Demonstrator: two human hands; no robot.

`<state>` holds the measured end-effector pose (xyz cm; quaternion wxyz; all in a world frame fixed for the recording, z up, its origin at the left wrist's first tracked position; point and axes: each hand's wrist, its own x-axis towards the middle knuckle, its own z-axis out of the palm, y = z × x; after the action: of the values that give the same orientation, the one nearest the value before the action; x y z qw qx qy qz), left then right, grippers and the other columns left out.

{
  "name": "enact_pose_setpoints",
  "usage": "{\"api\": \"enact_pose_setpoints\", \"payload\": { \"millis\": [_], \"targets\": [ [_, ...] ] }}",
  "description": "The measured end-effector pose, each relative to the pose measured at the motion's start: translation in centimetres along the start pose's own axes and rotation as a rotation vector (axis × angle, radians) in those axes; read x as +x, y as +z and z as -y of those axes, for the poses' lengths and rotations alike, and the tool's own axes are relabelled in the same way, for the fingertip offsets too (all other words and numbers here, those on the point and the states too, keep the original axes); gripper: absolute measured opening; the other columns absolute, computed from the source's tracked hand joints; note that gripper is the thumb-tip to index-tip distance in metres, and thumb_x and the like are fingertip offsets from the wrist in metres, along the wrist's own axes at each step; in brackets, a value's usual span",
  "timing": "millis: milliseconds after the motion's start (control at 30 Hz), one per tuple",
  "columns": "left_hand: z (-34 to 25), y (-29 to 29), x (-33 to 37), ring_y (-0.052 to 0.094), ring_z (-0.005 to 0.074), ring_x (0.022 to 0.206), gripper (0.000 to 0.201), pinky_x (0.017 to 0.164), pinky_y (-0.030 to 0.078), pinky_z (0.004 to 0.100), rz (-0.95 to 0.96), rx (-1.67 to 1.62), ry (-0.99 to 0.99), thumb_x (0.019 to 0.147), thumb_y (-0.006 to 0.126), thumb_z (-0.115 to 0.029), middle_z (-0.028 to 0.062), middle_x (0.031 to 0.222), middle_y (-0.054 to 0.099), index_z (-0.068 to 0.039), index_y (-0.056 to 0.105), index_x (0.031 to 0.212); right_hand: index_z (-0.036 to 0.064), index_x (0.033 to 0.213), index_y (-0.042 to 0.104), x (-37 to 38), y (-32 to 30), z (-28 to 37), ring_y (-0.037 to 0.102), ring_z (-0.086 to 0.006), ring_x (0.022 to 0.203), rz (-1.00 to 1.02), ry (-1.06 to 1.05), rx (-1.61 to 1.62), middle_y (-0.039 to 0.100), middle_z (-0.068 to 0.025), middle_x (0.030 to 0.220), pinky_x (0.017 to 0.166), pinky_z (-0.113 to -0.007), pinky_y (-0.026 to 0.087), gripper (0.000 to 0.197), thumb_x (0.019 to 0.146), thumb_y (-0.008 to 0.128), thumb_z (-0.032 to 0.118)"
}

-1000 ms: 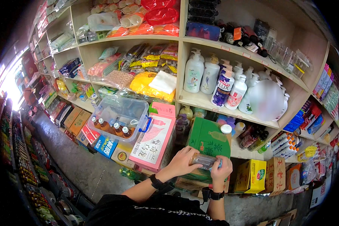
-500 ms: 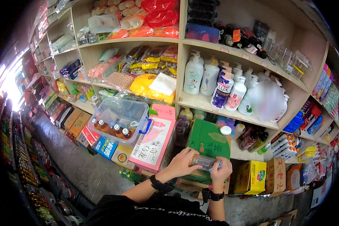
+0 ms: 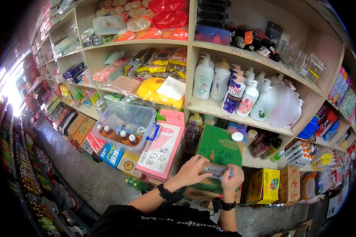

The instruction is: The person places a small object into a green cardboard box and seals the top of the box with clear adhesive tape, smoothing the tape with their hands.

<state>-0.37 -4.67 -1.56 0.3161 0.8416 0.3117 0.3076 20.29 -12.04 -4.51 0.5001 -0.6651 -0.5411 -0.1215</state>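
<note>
A clear cylindrical bottle (image 3: 214, 170) lies sideways over a green carton (image 3: 214, 148), held between my two hands. Around its left end my left hand (image 3: 190, 170) is closed, fingers reaching over the top. The other end is in the grip of my right hand (image 3: 232, 178), thumb upward, with a bit of pale blue and white showing by the fingers. I cannot make out what is inside the bottle. A round white cap (image 3: 237, 136) rests on the carton's far right part, apart from both hands.
To the left stand a pink carton (image 3: 161, 152) and a clear plastic bin (image 3: 146, 118) with several brown bottles (image 3: 124, 136). Shelves ahead hold pump bottles (image 3: 203, 79) and bagged goods. A yellow box (image 3: 264, 185) and other cartons stand at right.
</note>
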Motion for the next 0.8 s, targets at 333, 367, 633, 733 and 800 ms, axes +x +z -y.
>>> {"api": "enact_pose_setpoints", "payload": {
  "millis": [333, 367, 633, 733, 800],
  "targets": [
    [-0.15, -0.02, -0.05, 0.061, 0.0372, 0.113, 0.054, 0.097, 0.052, 0.0461, 0.005, 0.003, -0.009, 0.09, 0.085, -0.037, 0.015, 0.12, 0.058, -0.005, 0.061, 0.126, 0.0037, 0.091, 0.07, -0.16, -0.06, 0.13, 0.067, -0.0409, 0.081, 0.0, 0.009, 0.0, 0.071, -0.0155, 0.087, 0.075, -0.047, 0.051, 0.011, 0.086, 0.06, 0.005],
    [-0.22, -0.03, -0.06, 0.061, 0.0372, 0.113, 0.054, 0.097, 0.052, 0.0461, 0.002, 0.006, -0.01, 0.09, 0.084, -0.037, 0.015, 0.12, 0.058, -0.005, 0.061, 0.126, 0.0037, 0.091, 0.07, -0.18, 0.0, -0.01, 0.067, -0.0409, 0.081, 0.001, 0.012, -0.001, 0.071, -0.0155, 0.087, 0.075, -0.047, 0.051, 0.011, 0.086, 0.06, 0.005],
    [-0.23, -0.06, 0.05, 0.061, 0.0369, 0.114, 0.054, 0.097, 0.053, 0.0457, -0.001, -0.001, -0.021, 0.09, 0.084, -0.037, 0.0151, 0.12, 0.058, -0.004, 0.06, 0.126, 0.0047, 0.09, 0.072, 0.03, 0.19, -0.25, 0.066, -0.0379, 0.077, -0.034, -0.029, 0.0, 0.071, -0.016, 0.086, 0.071, -0.047, 0.05, 0.012, 0.084, 0.062, 0.007],
    [-0.22, -0.01, 0.05, 0.061, 0.0367, 0.114, 0.055, 0.097, 0.053, 0.0456, 0.01, 0.003, -0.023, 0.09, 0.085, -0.036, 0.015, 0.121, 0.058, -0.004, 0.061, 0.127, 0.0041, 0.09, 0.072, 0.04, 0.1, -0.16, 0.066, -0.0382, 0.076, -0.037, -0.035, -0.004, 0.071, -0.0165, 0.086, 0.07, -0.047, 0.05, 0.013, 0.084, 0.062, 0.007],
    [-0.26, -0.01, 0.04, 0.062, 0.0366, 0.113, 0.055, 0.098, 0.053, 0.0454, 0.012, -0.002, -0.026, 0.09, 0.085, -0.035, 0.0149, 0.121, 0.058, -0.004, 0.061, 0.127, 0.0039, 0.09, 0.073, 0.0, 0.08, -0.18, 0.066, -0.0384, 0.076, -0.034, -0.032, -0.003, 0.071, -0.0166, 0.086, 0.07, -0.047, 0.051, 0.013, 0.084, 0.062, 0.007]
  ]
}}
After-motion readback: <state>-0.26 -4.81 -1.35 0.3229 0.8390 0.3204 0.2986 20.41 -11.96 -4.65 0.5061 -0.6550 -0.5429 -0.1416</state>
